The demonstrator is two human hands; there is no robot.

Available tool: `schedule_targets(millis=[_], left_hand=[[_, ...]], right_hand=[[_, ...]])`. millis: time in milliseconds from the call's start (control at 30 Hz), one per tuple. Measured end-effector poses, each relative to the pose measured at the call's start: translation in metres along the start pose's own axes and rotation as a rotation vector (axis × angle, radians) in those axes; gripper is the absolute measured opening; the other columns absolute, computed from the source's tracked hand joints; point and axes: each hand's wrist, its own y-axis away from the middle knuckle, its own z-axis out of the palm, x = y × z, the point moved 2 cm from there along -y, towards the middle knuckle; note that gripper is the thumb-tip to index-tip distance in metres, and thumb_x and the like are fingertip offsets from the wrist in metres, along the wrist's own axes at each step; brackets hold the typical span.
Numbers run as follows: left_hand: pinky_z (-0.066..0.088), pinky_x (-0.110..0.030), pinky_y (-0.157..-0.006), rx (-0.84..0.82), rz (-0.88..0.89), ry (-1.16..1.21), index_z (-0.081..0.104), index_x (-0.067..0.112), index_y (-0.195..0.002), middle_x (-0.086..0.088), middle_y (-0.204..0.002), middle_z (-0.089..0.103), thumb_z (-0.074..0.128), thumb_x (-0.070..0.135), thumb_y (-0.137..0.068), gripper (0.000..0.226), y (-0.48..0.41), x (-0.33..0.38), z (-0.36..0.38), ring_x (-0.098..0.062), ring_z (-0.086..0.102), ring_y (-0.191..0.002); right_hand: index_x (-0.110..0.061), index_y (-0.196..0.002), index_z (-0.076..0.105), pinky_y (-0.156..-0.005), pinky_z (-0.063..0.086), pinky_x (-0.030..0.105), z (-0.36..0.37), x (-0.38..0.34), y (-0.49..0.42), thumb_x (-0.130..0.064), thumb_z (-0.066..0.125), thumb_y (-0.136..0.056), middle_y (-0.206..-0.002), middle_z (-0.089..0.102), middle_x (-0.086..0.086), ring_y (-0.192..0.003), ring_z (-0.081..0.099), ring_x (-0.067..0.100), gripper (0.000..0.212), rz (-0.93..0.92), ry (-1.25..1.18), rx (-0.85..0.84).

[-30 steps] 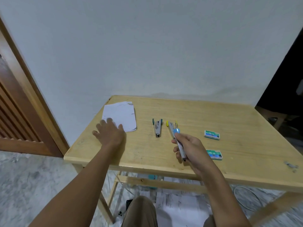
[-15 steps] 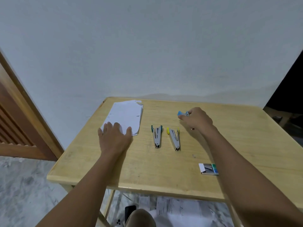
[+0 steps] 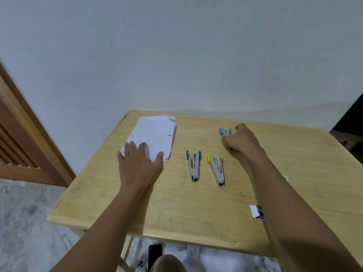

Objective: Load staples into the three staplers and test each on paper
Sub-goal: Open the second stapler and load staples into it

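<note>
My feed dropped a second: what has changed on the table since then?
The right hand carried the blue-tipped metal stapler from the wooden table's near edge to its far side, still gripping it. The left hand slid onto the white paper stack. The teal-tipped stapler and yellow-tipped stapler stayed put.

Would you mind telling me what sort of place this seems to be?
Probably a room in a home: a small wooden table against a plain wall, a louvred wooden door at the left, and a marble-patterned floor.
</note>
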Motion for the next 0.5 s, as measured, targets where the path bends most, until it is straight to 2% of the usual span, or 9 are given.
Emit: schedule_targets(millis=[100, 167, 300, 500], left_hand=[[0.021, -0.049, -0.117, 0.103, 0.036, 0.034, 0.053, 0.014, -0.126, -0.012, -0.133, 0.051, 0.048, 0.056, -0.087, 0.057, 0.001, 0.003, -0.003, -0.03, 0.036, -0.135], [0.032, -0.045, -0.109, 0.116, 0.03, 0.08, 0.059, 0.014, -0.117, -0.01, -0.12, 0.055, 0.053, 0.053, -0.087, 0.05, 0.004, 0.005, -0.006, -0.03, 0.047, -0.119], [0.042, -0.039, -0.093, 0.106, 0.004, 0.129, 0.062, 0.015, -0.11, -0.006, -0.115, 0.055, 0.054, 0.052, -0.088, 0.044, 0.006, 0.007, -0.007, -0.027, 0.05, -0.111], [0.044, -0.038, -0.087, 0.119, 0.01, 0.128, 0.062, 0.017, -0.109, -0.004, -0.114, 0.056, 0.053, 0.054, -0.087, 0.044, 0.005, 0.006, -0.008, -0.025, 0.052, -0.107]], right_hand=[[-0.012, -0.13, 0.053, -0.073, 0.043, 0.031, 0.001, 0.011, 0.018, -0.014, 0.063, -0.085, -0.111, 0.059, 0.008, -0.091, 0.057, 0.026, 0.046, -0.035, -0.038, 0.004], [-0.012, -0.122, 0.061, -0.07, 0.042, 0.029, 0.007, 0.016, 0.024, -0.011, 0.063, -0.087, -0.112, 0.064, 0.009, -0.086, 0.058, 0.025, 0.035, -0.05, -0.078, 0.048], [-0.018, -0.119, 0.064, -0.072, 0.04, 0.029, 0.014, 0.015, 0.018, -0.023, 0.065, -0.09, -0.12, 0.066, 0.006, -0.087, 0.056, 0.023, 0.029, -0.05, -0.083, 0.107], [-0.033, -0.127, 0.06, -0.072, 0.036, 0.028, 0.017, 0.006, 0.005, -0.041, 0.06, -0.093, -0.127, 0.065, -0.003, -0.11, 0.061, 0.025, 0.034, -0.062, 0.006, 0.116]])
